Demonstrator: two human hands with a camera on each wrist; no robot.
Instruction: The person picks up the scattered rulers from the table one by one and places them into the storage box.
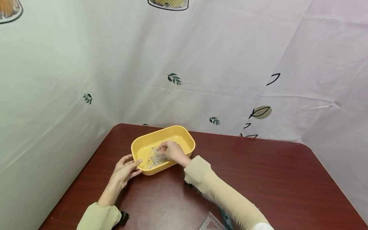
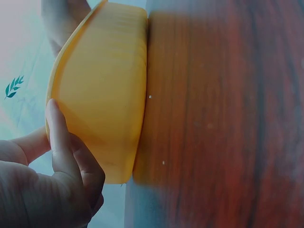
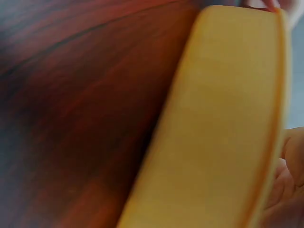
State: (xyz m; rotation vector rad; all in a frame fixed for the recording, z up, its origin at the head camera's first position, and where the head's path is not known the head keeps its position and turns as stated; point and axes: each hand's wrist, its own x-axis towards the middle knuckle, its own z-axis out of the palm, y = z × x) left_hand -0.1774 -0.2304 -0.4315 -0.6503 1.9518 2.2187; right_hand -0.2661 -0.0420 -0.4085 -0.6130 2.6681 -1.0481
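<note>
A yellow rectangular plastic bin [image 1: 184, 140] stands near the back of the table. At its left end my left hand [image 1: 123, 172] grips the rim, thumb over the edge and fingers against the outside wall; the left wrist view shows those fingers [image 2: 61, 137] on the wall. My right hand [image 1: 173, 151] reaches over the front rim into the bin. Its curled fingers pinch at clear plastic pieces [image 1: 155, 158] with small dark marks, which lie in the bin's left half. The right wrist view is mostly filled by the bin's outer wall [image 3: 213, 114].
On the dark red wooden table [image 1: 258, 172], a clear set square [image 1: 211, 222] lies at the front edge of view. Beside it is a bluish strip [image 1: 225, 220], partly under the right sleeve [image 1: 224, 195]. A patterned white cloth [image 1: 215, 64] hangs behind the table.
</note>
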